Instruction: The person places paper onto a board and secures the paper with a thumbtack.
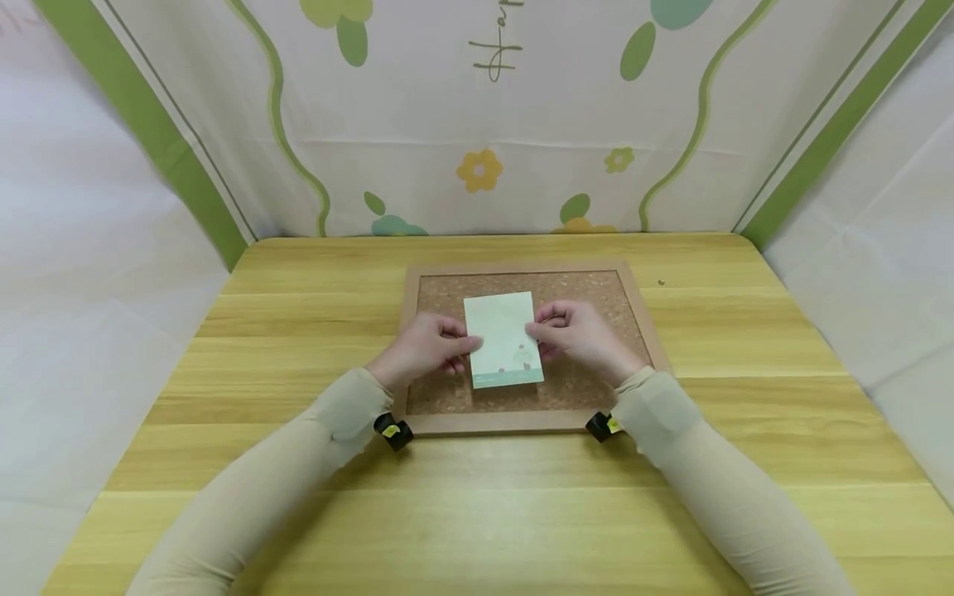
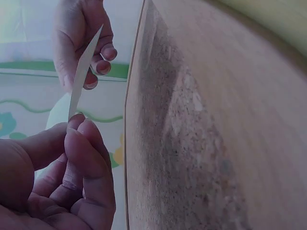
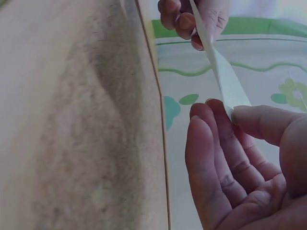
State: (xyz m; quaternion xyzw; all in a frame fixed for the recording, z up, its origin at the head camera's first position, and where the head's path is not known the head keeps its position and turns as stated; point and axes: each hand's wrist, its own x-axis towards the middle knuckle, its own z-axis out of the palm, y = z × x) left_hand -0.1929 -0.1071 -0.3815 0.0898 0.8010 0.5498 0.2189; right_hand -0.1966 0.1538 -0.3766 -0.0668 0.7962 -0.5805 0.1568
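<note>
A pale green note paper (image 1: 501, 335), with a darker green strip along its near edge and small printed figures, is held above a wood-framed cork board (image 1: 507, 422). My left hand (image 1: 432, 348) pinches the paper's left edge, thumb on top and fingers behind. On the opposite edge, my right hand (image 1: 581, 335) pinches it the same way. Both wrist views show the paper (image 2: 80, 81) nearly edge-on, raised off the cork surface (image 3: 96, 158). The paper's underside is hidden from the head view.
The board lies flat on a yellow wood-grain table (image 1: 477, 513). A tiny dark speck (image 1: 661, 282) sits on the tabletop beyond the board's right side. Behind the table hangs a white curtain (image 1: 417, 108) printed with flowers and leaves.
</note>
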